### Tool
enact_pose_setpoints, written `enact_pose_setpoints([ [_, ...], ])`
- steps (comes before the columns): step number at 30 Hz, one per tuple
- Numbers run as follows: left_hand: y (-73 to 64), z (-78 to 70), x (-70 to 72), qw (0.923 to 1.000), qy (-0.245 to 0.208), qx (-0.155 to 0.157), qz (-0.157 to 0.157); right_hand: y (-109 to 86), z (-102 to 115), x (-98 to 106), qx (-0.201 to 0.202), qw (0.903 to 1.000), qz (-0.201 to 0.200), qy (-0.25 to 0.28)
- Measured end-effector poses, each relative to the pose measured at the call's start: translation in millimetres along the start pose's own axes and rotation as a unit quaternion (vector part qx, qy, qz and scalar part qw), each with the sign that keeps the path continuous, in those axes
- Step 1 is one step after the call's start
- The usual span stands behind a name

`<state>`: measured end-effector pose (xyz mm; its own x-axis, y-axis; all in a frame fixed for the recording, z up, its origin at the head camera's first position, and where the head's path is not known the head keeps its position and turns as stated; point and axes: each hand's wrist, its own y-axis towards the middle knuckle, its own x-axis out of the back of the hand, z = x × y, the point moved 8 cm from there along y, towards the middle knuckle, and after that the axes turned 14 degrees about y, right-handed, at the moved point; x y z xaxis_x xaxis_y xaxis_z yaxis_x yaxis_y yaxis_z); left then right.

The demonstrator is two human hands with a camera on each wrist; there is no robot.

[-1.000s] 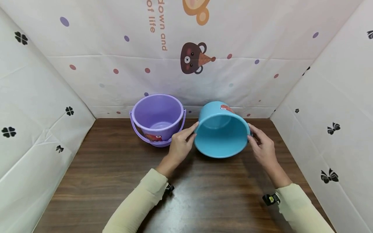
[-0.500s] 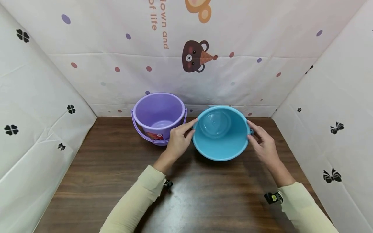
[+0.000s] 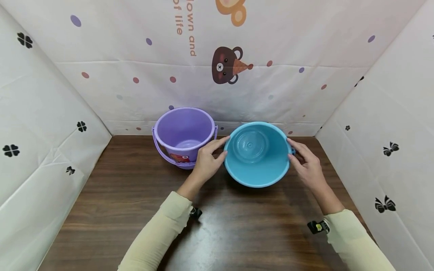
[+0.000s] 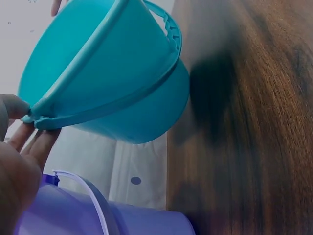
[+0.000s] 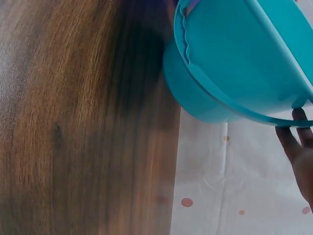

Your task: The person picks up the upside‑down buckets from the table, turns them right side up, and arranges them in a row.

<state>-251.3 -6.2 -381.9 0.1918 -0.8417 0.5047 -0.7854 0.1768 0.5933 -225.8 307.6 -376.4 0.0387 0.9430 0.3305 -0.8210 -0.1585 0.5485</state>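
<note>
Both hands hold a light-blue bucket (image 3: 256, 171) by opposite sides of its rim, its mouth tilted toward the head camera. My left hand (image 3: 207, 161) pinches the left side near the handle joint; the left wrist view shows its thumb and fingers (image 4: 43, 144) there. At the right side, my right hand (image 3: 307, 165) grips the rim by the other handle joint. The bucket's handle (image 5: 234, 106) hangs down around its outside. Whether its base touches the table cannot be told. Just left of my left hand stands a purple bucket (image 3: 184, 126), upright, its handle lowered in front.
A dark wood-grain table (image 3: 135, 210) lies beneath. White patterned sheeting (image 3: 142, 98) rises behind the buckets and along both sides. The purple bucket is close to the back wall.
The blue bucket has tipped up from lying more on its side, so its inner base now shows. Both hands have kept hold of its rim. The purple bucket has stayed put.
</note>
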Motion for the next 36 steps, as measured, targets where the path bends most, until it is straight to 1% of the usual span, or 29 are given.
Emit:
enact_pose_setpoints([
  [5, 1.0, 0.1, 1.0, 0.9999, -0.012, -0.005, 0.008, 0.9, 0.5, -1.9, -0.006, 0.9994, 0.002, 0.034],
  [9, 1.6, 0.4, 0.4, 0.9996, -0.022, -0.001, 0.018, 1.8, 1.1, -0.4, -0.015, 0.9991, -0.007, 0.040],
  [13, 4.7, 1.0, 1.1, 0.9987, -0.037, 0.019, 0.029, 3.4, 2.1, 1.2, -0.025, 0.9992, -0.011, 0.028],
  [17, 10.1, 1.9, 1.1, 0.9968, -0.050, 0.043, 0.046, 5.9, 3.3, 2.7, -0.040, 0.9990, -0.003, 0.020],
  [24, 20.2, 0.8, -1.5, 0.9927, -0.063, 0.066, 0.079, 14.3, 0.5, 10.4, -0.088, 0.9961, 0.010, 0.003],
  [27, 24.2, 1.0, -1.9, 0.9917, -0.054, 0.076, 0.089, 19.4, -0.7, 12.5, -0.111, 0.9937, 0.014, 0.006],
  [31, 30.1, 1.8, -2.7, 0.9894, -0.040, 0.094, 0.103, 26.0, -5.4, 14.5, -0.145, 0.9892, 0.017, 0.011],
  [36, 37.2, 4.4, -5.0, 0.9841, -0.047, 0.124, 0.118, 32.9, -14.8, 16.0, -0.185, 0.9824, 0.027, 0.006],
])
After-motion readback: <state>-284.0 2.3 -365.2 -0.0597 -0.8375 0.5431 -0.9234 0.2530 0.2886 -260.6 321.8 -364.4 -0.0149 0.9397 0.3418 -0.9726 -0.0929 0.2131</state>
